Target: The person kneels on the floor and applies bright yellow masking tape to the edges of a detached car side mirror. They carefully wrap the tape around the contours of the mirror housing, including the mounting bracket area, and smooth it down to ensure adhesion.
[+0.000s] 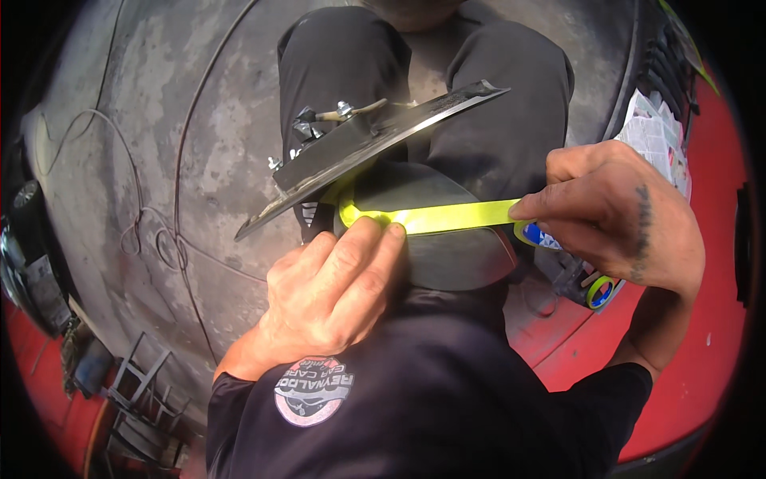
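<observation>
Head view: left hand (331, 295) presses bright yellow-green tape strip (447, 215) onto dark curved panel (447, 247) at frame centre, right hand (614, 211) pinching it taut; slack could cause wrinkling.

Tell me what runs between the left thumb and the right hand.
A taut strip of yellow-green tape runs from the left hand to the right hand, across the dark curved panel; head view.

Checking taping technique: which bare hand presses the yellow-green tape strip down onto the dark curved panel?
The left hand: its fingertips lie flat on the yellow-green tape strip on the dark curved panel. The right hand only pinches the strip's far end.
</observation>
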`<act>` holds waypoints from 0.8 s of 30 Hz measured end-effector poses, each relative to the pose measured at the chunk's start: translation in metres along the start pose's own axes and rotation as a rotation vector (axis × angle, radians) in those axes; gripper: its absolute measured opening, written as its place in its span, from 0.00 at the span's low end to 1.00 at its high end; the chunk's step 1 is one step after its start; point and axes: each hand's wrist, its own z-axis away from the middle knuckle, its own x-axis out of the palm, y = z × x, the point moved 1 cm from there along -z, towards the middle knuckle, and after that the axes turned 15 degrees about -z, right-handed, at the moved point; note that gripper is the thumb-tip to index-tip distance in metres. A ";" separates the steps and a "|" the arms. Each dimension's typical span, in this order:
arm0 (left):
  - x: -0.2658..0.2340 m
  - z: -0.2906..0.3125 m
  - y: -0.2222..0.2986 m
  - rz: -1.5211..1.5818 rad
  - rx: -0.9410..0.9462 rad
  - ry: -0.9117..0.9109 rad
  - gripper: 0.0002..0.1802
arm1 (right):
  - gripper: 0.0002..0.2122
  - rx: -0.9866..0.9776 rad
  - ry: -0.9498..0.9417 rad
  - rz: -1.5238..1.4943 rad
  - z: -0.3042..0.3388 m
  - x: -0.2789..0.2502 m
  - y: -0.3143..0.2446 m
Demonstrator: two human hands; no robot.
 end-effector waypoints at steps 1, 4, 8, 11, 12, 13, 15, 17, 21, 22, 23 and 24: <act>0.000 -0.001 0.000 -0.014 0.007 -0.002 0.29 | 0.12 -0.004 -0.001 -0.001 0.000 0.000 0.002; -0.002 -0.004 0.001 -0.022 0.008 -0.027 0.30 | 0.13 0.002 -0.001 -0.010 0.002 0.000 0.005; -0.003 -0.006 0.004 -0.044 0.008 -0.051 0.29 | 0.13 0.000 -0.003 -0.006 0.000 0.001 0.007; -0.004 -0.009 0.005 -0.063 0.022 -0.068 0.28 | 0.14 -0.012 0.007 0.001 0.001 0.000 0.008; -0.006 -0.011 0.006 -0.065 0.021 -0.083 0.28 | 0.14 -0.014 0.008 0.003 0.002 0.000 0.008; -0.006 -0.013 0.006 -0.067 0.020 -0.098 0.28 | 0.14 -0.010 0.007 0.002 0.002 0.000 0.008; -0.005 -0.015 0.007 -0.091 0.030 -0.083 0.27 | 0.14 0.002 -0.002 0.010 0.001 -0.001 0.007; -0.004 -0.016 0.008 -0.114 0.035 -0.079 0.27 | 0.15 0.009 -0.019 0.028 0.000 -0.001 0.009; -0.004 -0.019 0.012 -0.145 0.051 -0.073 0.24 | 0.15 -0.047 -0.006 0.004 0.000 0.002 0.017; -0.003 -0.019 0.012 -0.150 0.058 -0.066 0.23 | 0.15 -0.059 -0.005 0.015 0.000 0.001 0.018; -0.003 -0.020 0.013 -0.133 0.050 -0.065 0.26 | 0.15 -0.072 -0.004 0.026 0.001 0.002 0.018; -0.004 -0.023 0.015 -0.117 0.042 -0.064 0.29 | 0.14 -0.052 -0.006 0.036 0.001 0.002 0.016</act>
